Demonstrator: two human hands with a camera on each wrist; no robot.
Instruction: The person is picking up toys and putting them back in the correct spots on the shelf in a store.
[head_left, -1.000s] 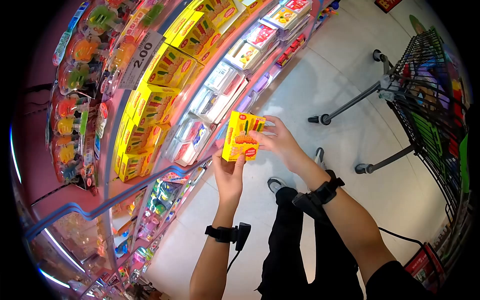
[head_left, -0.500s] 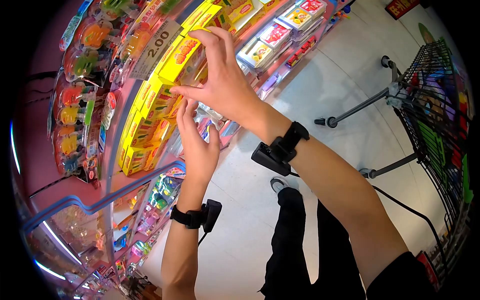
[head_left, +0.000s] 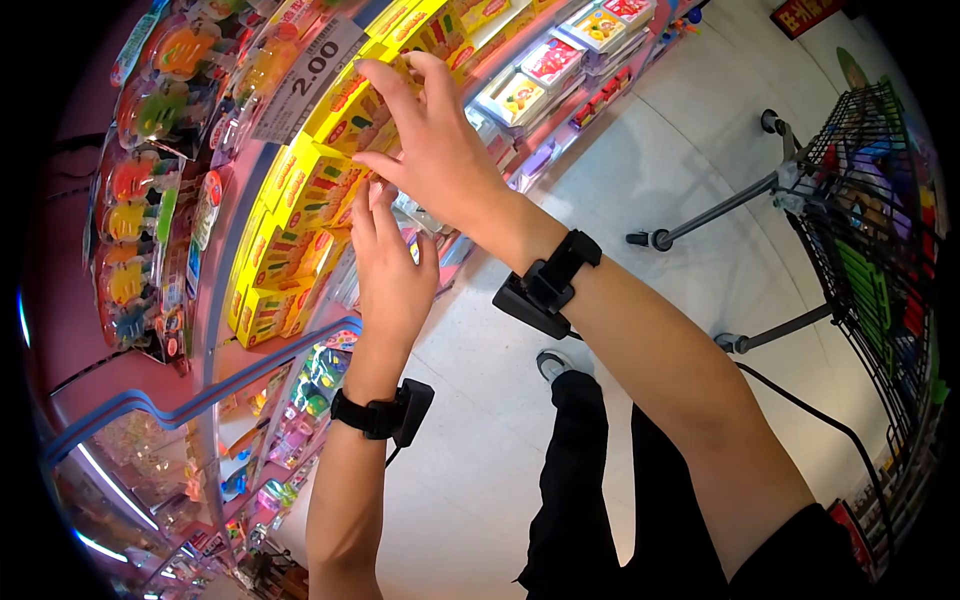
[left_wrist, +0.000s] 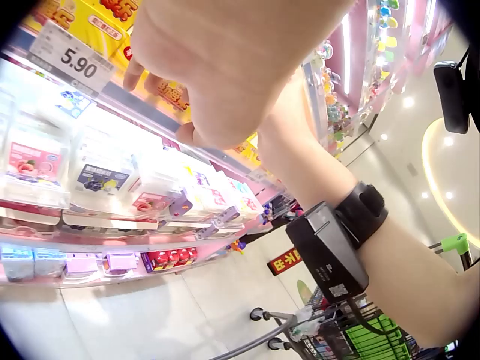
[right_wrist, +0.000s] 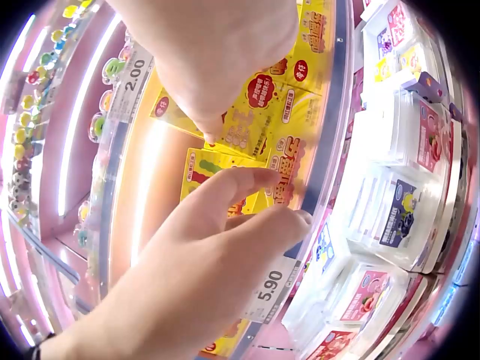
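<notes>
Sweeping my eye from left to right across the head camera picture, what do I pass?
Hanging colourful blister packs → yellow boxes on the shelf → left hand → black camera strapped to the right wrist → wire shopping trolley.

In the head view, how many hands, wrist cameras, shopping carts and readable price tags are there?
Hands: 2, left hand and right hand
Wrist cameras: 2, left wrist camera and right wrist camera
Carts: 1, shopping cart
Tags: 1, price tag marked 2.00
Total: 6
</notes>
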